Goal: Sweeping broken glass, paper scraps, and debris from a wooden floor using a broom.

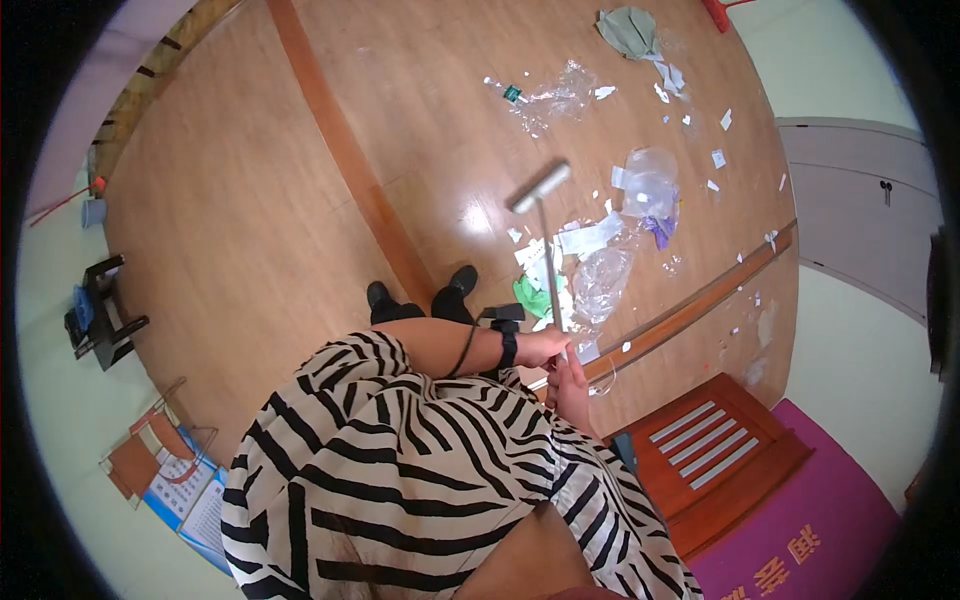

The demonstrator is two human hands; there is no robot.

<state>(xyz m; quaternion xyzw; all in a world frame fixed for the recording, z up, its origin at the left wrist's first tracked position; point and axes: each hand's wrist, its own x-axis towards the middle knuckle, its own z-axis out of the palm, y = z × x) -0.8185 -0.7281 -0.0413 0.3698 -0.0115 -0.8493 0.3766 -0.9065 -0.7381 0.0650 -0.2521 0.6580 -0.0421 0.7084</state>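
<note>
My left hand (543,347) grips the handle of a long-handled push broom (551,262) with a pale, bar-shaped head. Just behind it, my right hand (571,386) holds the end of the same handle, close to my body. The broom head (541,188) is out on the wood-look floor, left of a scatter of litter. Beside and under the handle lie torn white paper (592,236), a green bag (533,295) and crumpled clear plastic (602,283). A translucent plastic bag (649,184) lies to the right of the head, with a purple wrapper (662,230) against it.
Farther out lie a clear plastic bottle with a green label (513,94) and a grey-green cloth or bag (628,34). A wooden bench or chair (712,442) stands at right, near a purple panel bearing writing (795,510). A black stand (112,315) is at left.
</note>
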